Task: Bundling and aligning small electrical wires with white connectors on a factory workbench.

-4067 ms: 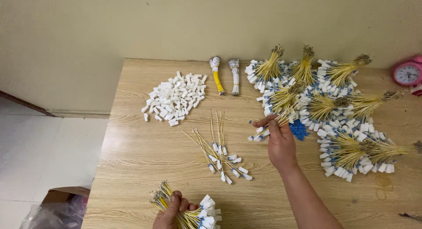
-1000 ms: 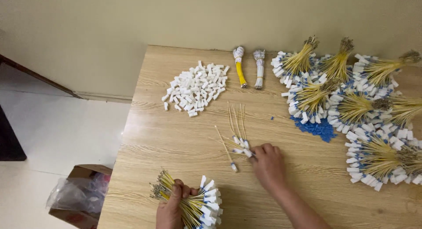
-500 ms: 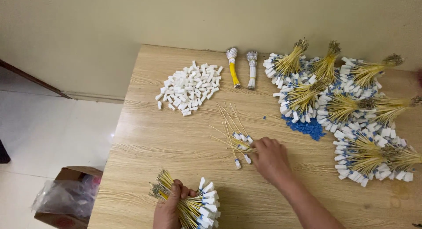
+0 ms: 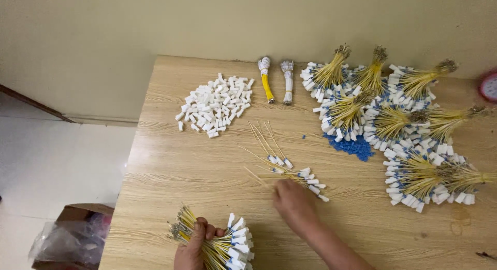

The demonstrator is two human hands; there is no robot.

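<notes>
- Near the front edge of the wooden table (image 4: 171, 166), the left hand (image 4: 192, 246) is gripping a bundle of yellow wires (image 4: 215, 242), fingers wrapped tight around its middle, so the bare metal ends are fanning out to the left of the fist and the white connector ends to the right.
- A little farther in, toward the middle of the table, the right hand (image 4: 294, 202) is lying palm down, blurred, with its fingertips reaching the near end of a few loose wires (image 4: 287, 166); I cannot tell whether those fingers are spread or pinching anything.
- Those loose wires are lying flat just beyond the right hand, thin yellow leads pointing toward the far edge and white connectors clustering close to the knuckles.
- Toward the far left corner, a heap of small white connector housings (image 4: 217, 104) is sitting well apart from both hands.
- Along the far edge, two short tied bundles, one yellow (image 4: 267, 86) and one white (image 4: 287, 83), are lying side by side.
- Over the right half of the table, many finished wire bundles (image 4: 398, 125) are piling against one another, with a patch of small blue pieces (image 4: 352, 146) showing beside them.
- At the far right edge, part of a pink clock (image 4: 488, 85) is peeking in.
- On the floor beside the left edge of the table, a cardboard box (image 4: 77, 215) is holding crumpled clear plastic.
</notes>
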